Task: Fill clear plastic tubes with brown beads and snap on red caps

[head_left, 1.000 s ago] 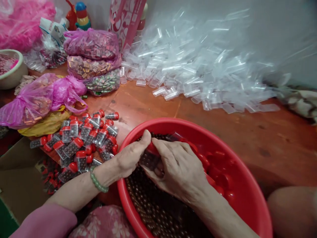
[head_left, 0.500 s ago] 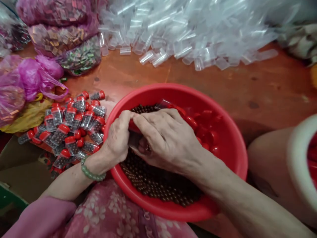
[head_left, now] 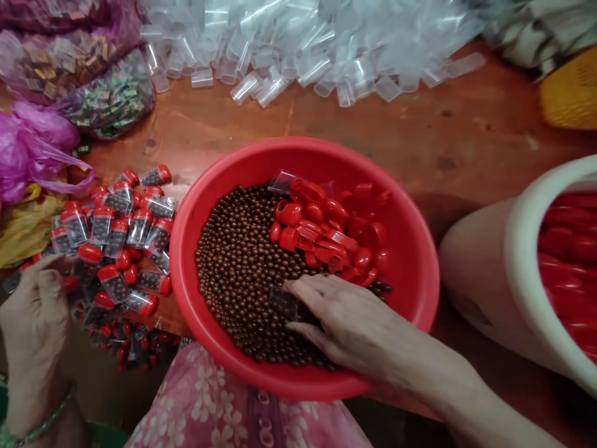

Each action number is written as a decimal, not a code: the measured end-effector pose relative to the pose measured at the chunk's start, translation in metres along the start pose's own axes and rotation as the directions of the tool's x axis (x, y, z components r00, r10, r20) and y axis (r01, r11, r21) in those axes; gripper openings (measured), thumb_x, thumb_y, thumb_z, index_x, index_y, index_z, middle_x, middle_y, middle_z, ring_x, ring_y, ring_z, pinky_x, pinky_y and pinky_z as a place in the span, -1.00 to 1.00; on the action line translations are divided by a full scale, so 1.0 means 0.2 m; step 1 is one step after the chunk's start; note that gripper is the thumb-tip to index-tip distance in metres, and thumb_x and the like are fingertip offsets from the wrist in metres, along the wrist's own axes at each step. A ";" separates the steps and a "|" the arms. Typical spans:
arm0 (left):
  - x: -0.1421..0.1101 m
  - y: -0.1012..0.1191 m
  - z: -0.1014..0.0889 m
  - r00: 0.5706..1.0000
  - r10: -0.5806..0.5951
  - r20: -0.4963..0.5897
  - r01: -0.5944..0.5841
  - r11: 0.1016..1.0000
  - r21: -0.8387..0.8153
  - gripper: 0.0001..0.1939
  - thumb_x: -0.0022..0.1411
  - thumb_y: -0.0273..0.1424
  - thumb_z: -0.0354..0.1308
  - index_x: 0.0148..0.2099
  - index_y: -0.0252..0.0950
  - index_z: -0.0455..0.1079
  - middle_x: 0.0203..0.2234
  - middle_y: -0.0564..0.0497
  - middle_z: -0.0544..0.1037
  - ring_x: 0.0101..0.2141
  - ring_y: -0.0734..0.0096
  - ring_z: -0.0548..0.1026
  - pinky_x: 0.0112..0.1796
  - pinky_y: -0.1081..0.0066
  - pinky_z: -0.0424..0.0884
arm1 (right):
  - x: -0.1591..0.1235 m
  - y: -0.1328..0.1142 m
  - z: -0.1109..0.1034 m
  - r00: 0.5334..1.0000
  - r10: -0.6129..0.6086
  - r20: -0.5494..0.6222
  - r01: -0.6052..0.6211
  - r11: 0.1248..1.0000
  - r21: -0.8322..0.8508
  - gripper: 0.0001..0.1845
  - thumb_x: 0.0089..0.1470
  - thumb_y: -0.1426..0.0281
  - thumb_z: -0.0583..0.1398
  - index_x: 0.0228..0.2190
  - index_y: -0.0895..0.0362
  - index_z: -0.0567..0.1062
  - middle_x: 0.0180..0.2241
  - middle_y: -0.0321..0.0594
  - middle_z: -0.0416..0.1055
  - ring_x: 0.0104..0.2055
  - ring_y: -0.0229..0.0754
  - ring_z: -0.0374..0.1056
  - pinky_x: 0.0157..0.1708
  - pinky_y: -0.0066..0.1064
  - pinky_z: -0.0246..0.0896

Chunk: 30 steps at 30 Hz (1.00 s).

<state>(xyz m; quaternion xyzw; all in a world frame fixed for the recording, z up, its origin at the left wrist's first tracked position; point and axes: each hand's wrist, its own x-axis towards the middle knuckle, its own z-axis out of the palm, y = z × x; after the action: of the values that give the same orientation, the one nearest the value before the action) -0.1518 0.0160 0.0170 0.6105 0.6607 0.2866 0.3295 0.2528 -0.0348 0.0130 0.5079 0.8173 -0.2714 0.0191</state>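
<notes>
My right hand (head_left: 338, 317) is closed on a small clear plastic container (head_left: 283, 303), held low among brown beads (head_left: 237, 261) in a red basin (head_left: 186, 305). Its fingers hide part of the container. At the left edge, my left hand (head_left: 37, 317) reaches to a pile of bead-filled clear containers with red caps (head_left: 112, 224). Its fingertips close around the red cap end of one bead-filled container (head_left: 71, 284), partly hidden by the fingers. Loose red caps (head_left: 326, 236) lie on the beads in the basin's right half, beside another clear container (head_left: 282, 182).
Many clear empty containers (head_left: 280, 68) are heaped at the back of the wooden table (head_left: 224, 118). A white bucket (head_left: 517, 249) of red caps stands at right. Pink bags (head_left: 37, 143) and a bag of green pieces (head_left: 112, 93) lie left. More filled containers (head_left: 135, 348) sit below.
My hands have parted from the container they pressed together over the basin. The left has moved left to the pile; the right has dropped into the beads with a clear container. The view has shifted right.
</notes>
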 end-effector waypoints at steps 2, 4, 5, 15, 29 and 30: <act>0.01 0.06 0.06 0.959 0.117 -0.260 -0.023 0.940 0.340 -0.60 0.28 -0.22 0.06 0.15 -0.13 0.32 0.05 0.07 0.47 0.13 -0.09 0.34 -0.02 -0.09 0.32 | 0.03 -0.02 0.00 1.000 0.013 -0.013 -0.012 0.998 0.062 -0.81 0.17 0.44 0.11 -0.15 0.17 0.38 -0.25 -0.08 0.42 -0.25 -0.06 0.42 -0.25 -0.18 0.39; 0.01 0.18 0.15 0.950 0.173 -0.261 -0.038 0.891 0.453 -0.55 0.34 -0.26 -0.03 0.25 -0.12 0.19 0.22 0.06 0.29 0.22 0.01 0.24 0.16 -0.13 0.14 | 0.05 -0.03 -0.02 0.999 0.015 -0.045 -0.008 0.989 0.147 -0.80 0.19 0.45 0.08 -0.13 0.16 0.38 -0.23 -0.09 0.41 -0.23 -0.09 0.41 -0.23 -0.21 0.39; 0.00 0.25 0.20 0.934 0.228 -0.274 -0.088 0.892 0.443 -0.56 0.34 -0.27 -0.02 0.24 -0.10 0.20 0.20 0.08 0.32 0.19 0.07 0.28 0.15 -0.10 0.18 | 0.06 -0.03 -0.04 0.998 0.012 -0.068 0.001 0.982 0.187 -0.80 0.18 0.45 0.09 -0.13 0.16 0.37 -0.23 -0.10 0.40 -0.23 -0.10 0.41 -0.22 -0.23 0.39; -0.03 0.64 0.71 0.639 0.616 0.461 -0.678 0.734 -0.041 -0.46 0.26 -0.42 0.12 0.24 -0.47 0.12 0.07 -0.28 0.43 0.09 0.14 0.39 0.12 0.20 0.37 | 0.15 -0.06 -0.17 0.959 -0.061 -0.277 0.169 0.906 0.388 -0.79 0.06 0.49 0.20 -0.20 0.13 0.40 -0.30 -0.21 0.43 -0.28 -0.21 0.37 -0.28 -0.39 0.33; 0.00 0.58 0.75 0.758 0.509 0.409 -0.424 0.860 -0.284 -0.34 0.17 -0.56 0.10 0.31 -0.43 0.10 0.05 -0.23 0.48 0.03 0.21 0.46 0.08 0.24 0.40 | 0.16 -0.12 -0.16 0.904 0.015 -0.426 0.240 0.809 0.537 -0.74 0.16 0.34 0.17 -0.09 0.08 0.44 -0.35 -0.23 0.47 -0.21 -0.15 0.44 -0.28 -0.41 0.40; 0.01 0.59 0.74 0.800 0.455 0.391 -0.368 0.887 -0.278 -0.38 0.18 -0.53 0.12 0.29 -0.43 0.15 0.03 -0.22 0.50 0.00 0.21 0.48 0.06 0.25 0.41 | 0.16 -0.10 -0.16 0.907 0.004 -0.420 0.235 0.824 0.515 -0.71 0.17 0.34 0.16 -0.06 0.08 0.42 -0.33 -0.22 0.49 -0.20 -0.15 0.45 -0.27 -0.41 0.41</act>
<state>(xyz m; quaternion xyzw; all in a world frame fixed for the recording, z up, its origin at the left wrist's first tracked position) 0.0368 0.0248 0.0173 0.7547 0.3882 0.2651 0.4576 0.2278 0.0004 0.0397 0.4844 0.7189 -0.3867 -0.3146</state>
